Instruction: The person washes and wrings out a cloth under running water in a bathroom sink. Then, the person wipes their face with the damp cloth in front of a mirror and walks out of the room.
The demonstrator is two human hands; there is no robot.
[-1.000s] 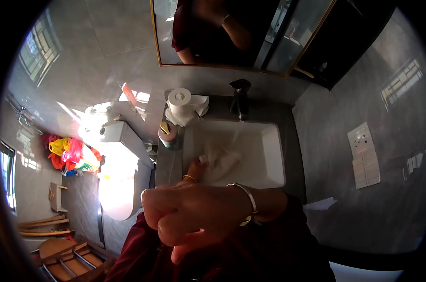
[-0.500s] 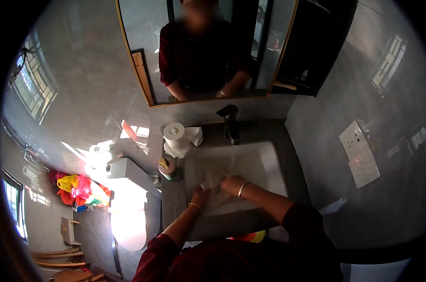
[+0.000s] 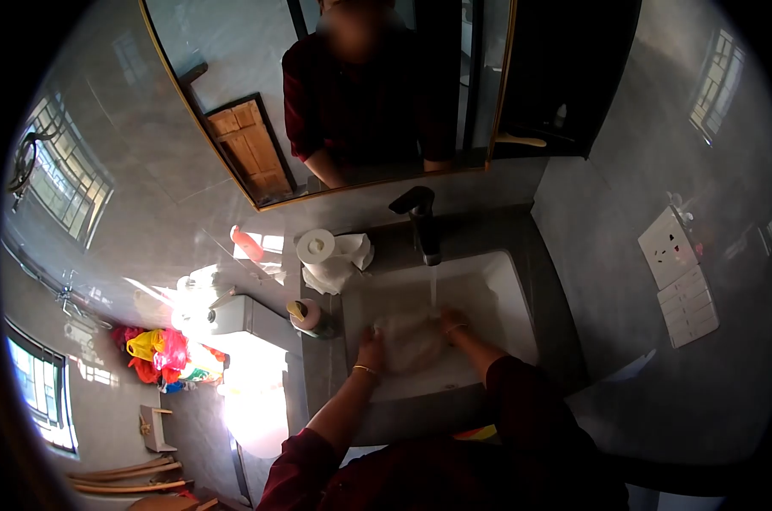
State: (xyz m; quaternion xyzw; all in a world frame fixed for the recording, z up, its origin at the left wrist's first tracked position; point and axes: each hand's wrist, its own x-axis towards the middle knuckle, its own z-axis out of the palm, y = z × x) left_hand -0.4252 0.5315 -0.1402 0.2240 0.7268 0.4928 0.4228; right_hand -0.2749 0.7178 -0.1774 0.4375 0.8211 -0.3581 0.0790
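Note:
A pale wet cloth (image 3: 413,342) is spread in the white washbasin (image 3: 522,332), partly in cloudy water. My left hand (image 3: 371,349) is closed on the cloth's left edge, near the basin's left wall. On the other side, my right hand (image 3: 452,322) grips the cloth close to the falling water; its fingertips are partly hidden. A thin stream runs from the black faucet (image 3: 420,226) down beside my right hand.
Left of the basin stand a toilet paper roll (image 3: 316,249) and a pump bottle (image 3: 308,317) on the dark counter (image 3: 569,341). A mirror (image 3: 360,128) hangs above. Further left are a toilet (image 3: 262,383) and a pile of colourful bags (image 3: 169,351).
My hands have moved apart, spreading the bunched cloth between them. A stream of water now shows clearly under the faucet. The camera view has shifted somewhat.

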